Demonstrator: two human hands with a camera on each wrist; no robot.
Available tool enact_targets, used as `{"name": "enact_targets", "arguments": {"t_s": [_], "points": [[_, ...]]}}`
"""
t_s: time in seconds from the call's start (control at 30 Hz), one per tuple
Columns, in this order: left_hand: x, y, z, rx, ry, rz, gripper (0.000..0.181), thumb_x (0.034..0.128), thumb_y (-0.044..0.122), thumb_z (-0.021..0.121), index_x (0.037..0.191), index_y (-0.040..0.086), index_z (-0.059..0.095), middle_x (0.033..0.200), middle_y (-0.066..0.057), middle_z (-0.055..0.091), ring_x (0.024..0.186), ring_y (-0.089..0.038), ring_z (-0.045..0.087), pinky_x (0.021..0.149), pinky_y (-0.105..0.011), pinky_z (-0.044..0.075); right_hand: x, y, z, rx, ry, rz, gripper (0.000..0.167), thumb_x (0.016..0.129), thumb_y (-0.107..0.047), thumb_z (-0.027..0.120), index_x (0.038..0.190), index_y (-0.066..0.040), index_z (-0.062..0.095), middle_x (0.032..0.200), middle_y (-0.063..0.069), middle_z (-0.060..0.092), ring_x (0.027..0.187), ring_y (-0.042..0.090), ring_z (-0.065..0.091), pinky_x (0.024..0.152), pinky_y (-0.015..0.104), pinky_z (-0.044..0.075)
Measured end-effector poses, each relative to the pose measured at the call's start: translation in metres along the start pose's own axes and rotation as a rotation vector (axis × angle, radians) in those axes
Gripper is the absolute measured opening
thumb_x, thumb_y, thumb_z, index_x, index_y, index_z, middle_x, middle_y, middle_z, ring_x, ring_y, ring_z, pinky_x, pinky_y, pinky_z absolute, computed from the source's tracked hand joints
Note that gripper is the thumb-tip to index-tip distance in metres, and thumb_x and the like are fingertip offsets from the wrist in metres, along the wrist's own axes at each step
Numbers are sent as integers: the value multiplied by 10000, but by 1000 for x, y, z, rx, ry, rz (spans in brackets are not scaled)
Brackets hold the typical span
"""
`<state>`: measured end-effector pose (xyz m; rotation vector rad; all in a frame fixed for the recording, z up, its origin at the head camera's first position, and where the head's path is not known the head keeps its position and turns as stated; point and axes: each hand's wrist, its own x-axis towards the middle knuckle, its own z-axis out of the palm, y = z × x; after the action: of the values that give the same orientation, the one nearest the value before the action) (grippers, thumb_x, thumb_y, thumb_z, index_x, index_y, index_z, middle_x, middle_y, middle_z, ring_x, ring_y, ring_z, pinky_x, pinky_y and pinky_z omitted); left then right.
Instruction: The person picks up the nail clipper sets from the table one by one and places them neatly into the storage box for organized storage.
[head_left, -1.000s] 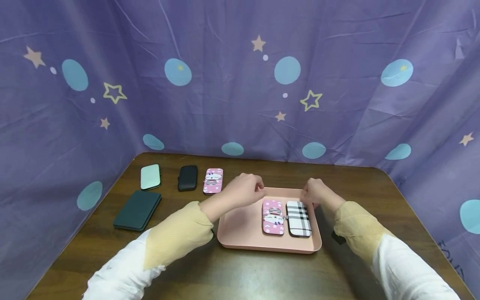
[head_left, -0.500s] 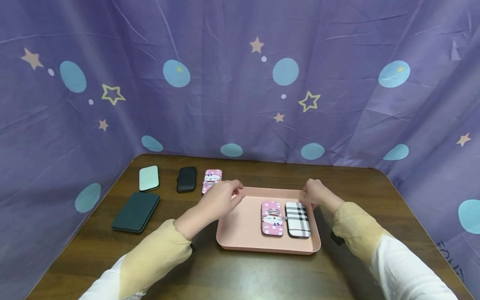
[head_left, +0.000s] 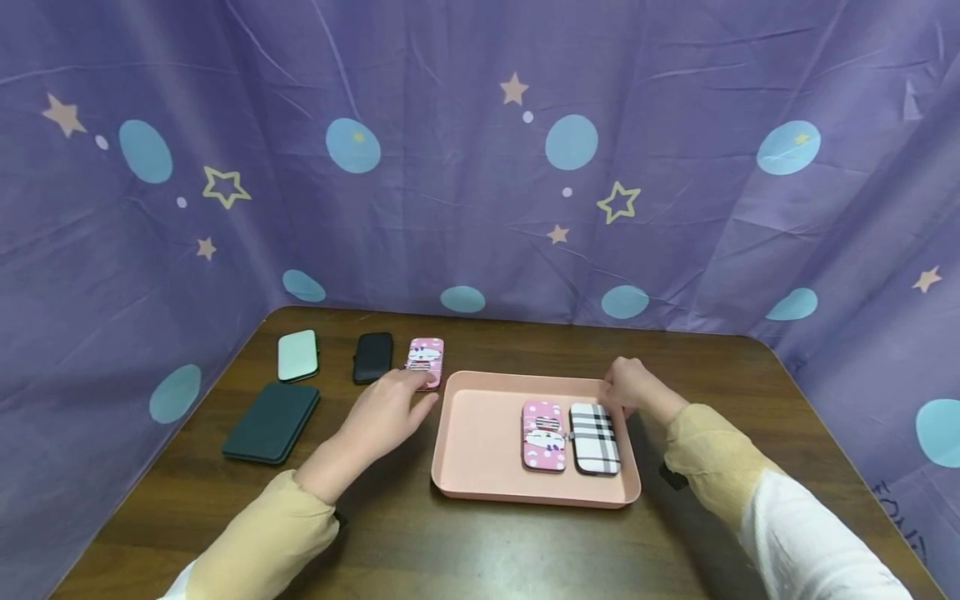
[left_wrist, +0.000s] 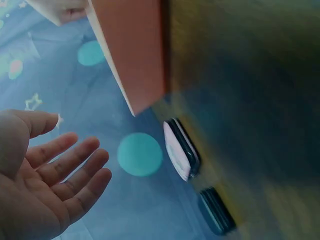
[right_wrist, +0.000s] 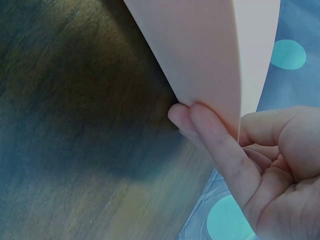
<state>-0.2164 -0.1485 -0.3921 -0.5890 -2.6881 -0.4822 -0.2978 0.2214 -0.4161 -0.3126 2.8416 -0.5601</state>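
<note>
My left hand (head_left: pixel 384 412) reaches with its fingers apart and loosely bent, holding nothing, close to the loose pink case (head_left: pixel 426 354) on the tabletop (head_left: pixel 510 550). From the head view my fingertips cover its near end; the left wrist view shows a gap between us. The case lies flat, just outside the far left corner of the pink tray (head_left: pixel 480 442). My right hand (head_left: pixel 636 385) pinches that tray's right wall near its far corner, fingers outside, thumb hidden behind the rim.

To work well here, I judge a light grip across the case's long edges is best, since it looks smooth and might skid. A firm right pinch should stop the tray sliding if I bump it.

In the tray, the inner pink case (head_left: pixel 543 437) and the plaid case (head_left: pixel 596 439) lie side by side at the right. The tray's left wall crowds one side of my reach, the black case (head_left: pixel 372 357) the other. The mint case (head_left: pixel 297 355) and dark green case (head_left: pixel 272 422) lie farther left.
</note>
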Motion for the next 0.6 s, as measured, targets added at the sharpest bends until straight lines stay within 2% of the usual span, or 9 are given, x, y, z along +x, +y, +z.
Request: {"name": "enact_targets", "arguments": {"t_s": [0.27, 0.6], "points": [[-19, -28, -8, 36, 13, -69, 286, 878, 229, 666, 1102, 52, 665, 1079, -135, 670, 1015, -312, 618, 817, -486, 520, 1, 0, 2, 14, 2, -21, 250, 831, 2, 485, 724, -11, 711, 649, 102, 684, 422, 127, 612, 439, 258, 512], [-39, -76, -24, 101, 36, -176, 310, 878, 181, 656, 1122, -9, 634, 1112, -230, 623, 1015, -406, 569, 807, -546, 480, -1, 1, 1, 0, 26, -18, 267, 850, -47, 497, 700, -5, 714, 637, 119, 685, 411, 132, 611, 438, 258, 512]]}}
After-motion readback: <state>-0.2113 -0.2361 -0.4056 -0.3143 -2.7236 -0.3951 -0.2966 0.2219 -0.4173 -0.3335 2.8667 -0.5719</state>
